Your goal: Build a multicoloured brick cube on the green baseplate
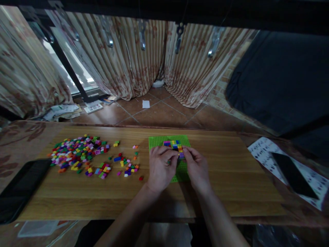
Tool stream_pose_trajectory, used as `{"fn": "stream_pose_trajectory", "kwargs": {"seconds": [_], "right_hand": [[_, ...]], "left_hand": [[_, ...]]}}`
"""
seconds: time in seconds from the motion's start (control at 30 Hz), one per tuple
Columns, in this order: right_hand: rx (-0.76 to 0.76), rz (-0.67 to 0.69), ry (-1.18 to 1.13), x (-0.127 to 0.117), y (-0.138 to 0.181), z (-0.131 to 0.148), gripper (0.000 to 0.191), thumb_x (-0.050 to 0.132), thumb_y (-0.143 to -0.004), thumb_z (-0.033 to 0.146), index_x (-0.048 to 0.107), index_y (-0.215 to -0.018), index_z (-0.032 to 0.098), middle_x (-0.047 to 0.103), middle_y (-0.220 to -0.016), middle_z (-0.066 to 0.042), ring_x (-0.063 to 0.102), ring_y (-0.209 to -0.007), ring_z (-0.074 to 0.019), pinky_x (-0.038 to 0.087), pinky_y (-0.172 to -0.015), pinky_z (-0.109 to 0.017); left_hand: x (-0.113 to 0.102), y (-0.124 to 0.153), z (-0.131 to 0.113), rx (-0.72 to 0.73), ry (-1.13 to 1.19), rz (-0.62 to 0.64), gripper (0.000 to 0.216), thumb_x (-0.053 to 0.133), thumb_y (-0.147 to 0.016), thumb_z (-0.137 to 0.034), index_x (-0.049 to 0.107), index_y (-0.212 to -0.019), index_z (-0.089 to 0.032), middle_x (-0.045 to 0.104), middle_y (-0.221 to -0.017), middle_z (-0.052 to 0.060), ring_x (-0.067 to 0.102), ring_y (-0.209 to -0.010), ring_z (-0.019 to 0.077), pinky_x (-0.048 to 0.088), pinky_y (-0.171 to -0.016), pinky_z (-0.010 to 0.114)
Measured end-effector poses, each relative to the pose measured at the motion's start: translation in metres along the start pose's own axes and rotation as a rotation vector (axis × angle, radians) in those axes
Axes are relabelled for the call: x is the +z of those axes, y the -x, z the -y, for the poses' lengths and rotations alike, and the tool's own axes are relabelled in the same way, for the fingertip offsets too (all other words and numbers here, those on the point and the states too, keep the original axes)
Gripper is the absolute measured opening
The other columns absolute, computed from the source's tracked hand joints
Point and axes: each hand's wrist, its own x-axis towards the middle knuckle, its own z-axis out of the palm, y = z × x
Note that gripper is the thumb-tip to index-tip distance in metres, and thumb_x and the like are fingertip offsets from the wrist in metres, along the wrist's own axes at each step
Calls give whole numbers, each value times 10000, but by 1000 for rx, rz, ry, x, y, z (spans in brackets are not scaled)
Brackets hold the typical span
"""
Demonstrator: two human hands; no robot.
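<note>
A green studded baseplate (183,176) lies on the wooden board in front of me. Small coloured toy bricks (176,144) form a cluster on it, with pink, blue, yellow, orange and purple pieces showing. From the left, my left hand (161,168) reaches over the plate, its thumb and forefinger pinched at the cluster's near side. What lies between those fingertips is too small to make out. My right hand (198,168) has curled fingers, with thumb and forefinger against the cluster's right edge. Both hands hide part of the plate and bricks.
A large heap of loose bricks (74,151) spreads over the left of the wooden board (231,171), with smaller groups nearer the plate. A black tray-like object (23,188) overlaps the board's left edge. At right, a dark phone-like slab (294,175) rests on a printed sheet (264,149).
</note>
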Motion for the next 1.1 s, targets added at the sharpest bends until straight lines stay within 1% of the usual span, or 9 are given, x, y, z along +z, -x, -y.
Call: {"fn": "stream_pose_trajectory", "kwargs": {"seconds": [0.2, 0.27, 0.4, 0.5, 0.63, 0.77, 0.93, 1.0, 1.1], "right_hand": [[60, 35, -54, 2, 1, 2, 336, 738, -692, 417, 738, -941, 191, 774, -889, -61, 704, -814, -221, 542, -786, -375], [39, 27, -7, 3, 2, 2, 325, 720, -711, 414, 735, -948, 192, 772, -893, -67, 703, -805, -221, 543, -779, -379], [-75, 12, 125, 5, 6, 3, 305, 653, -795, 407, 730, -991, 187, 767, -950, -85, 702, -855, -227, 539, -803, -381], [-125, 20, 175, 6, 8, 3, 312, 623, -828, 408, 723, -1022, 185, 763, -973, -93, 702, -864, -228, 537, -796, -371], [-160, 24, 222, 6, 7, 3, 310, 600, -849, 409, 719, -1030, 186, 760, -967, -96, 701, -850, -229, 532, -747, -350], [-163, 27, 254, 6, 5, 3, 306, 606, -844, 408, 725, -1006, 177, 759, -950, -100, 700, -848, -231, 528, -761, -358], [-187, 1, 283, 6, 6, 6, 296, 593, -851, 406, 728, -981, 177, 755, -919, -94, 691, -805, -223, 526, -750, -360], [-197, -2, 299, 7, 7, 7, 287, 592, -854, 397, 727, -978, 177, 757, -923, -95, 690, -807, -223, 523, -759, -363], [-204, -6, 333, 7, 7, 8, 281, 594, -854, 391, 726, -971, 172, 754, -918, -99, 683, -806, -225, 515, -768, -369]], "left_hand": [[1, 0, 1, -43, 77, -1, 67, 680, -838, -177, 707, -811, -231, 714, -842, 1, 619, -877, 183, 439, -854, 353], [1, 0, 1, -46, 75, -2, 72, 677, -838, -171, 709, -805, -227, 710, -835, 6, 616, -870, 183, 443, -851, 351], [0, -1, 1, -39, 54, 1, 112, 644, -872, -201, 725, -805, -238, 712, -832, 11, 614, -857, 182, 448, -835, 345], [-1, 0, 2, -20, 21, 1, 120, 635, -883, -216, 731, -818, -247, 723, -849, 9, 619, -849, 182, 444, -838, 353], [0, 2, 5, -2, 52, -19, 92, 644, -867, -169, 709, -871, -233, 734, -867, 5, 632, -856, 178, 453, -848, 351], [1, 3, 7, -36, 67, -52, 125, 673, -831, -138, 678, -935, -207, 725, -837, 9, 639, -834, 179, 471, -834, 343], [0, 4, 6, -38, 57, -37, 71, 645, -863, -170, 675, -904, -219, 723, -840, 10, 638, -842, 182, 477, -830, 339], [0, 5, 6, -10, 49, -46, 71, 624, -885, -184, 682, -886, -224, 725, -850, 12, 633, -844, 180, 473, -826, 335], [-1, 6, 5, 83, 10, -52, 123, 586, -913, -183, 696, -875, -223, 723, -859, 17, 620, -825, 172, 462, -821, 336]]}}
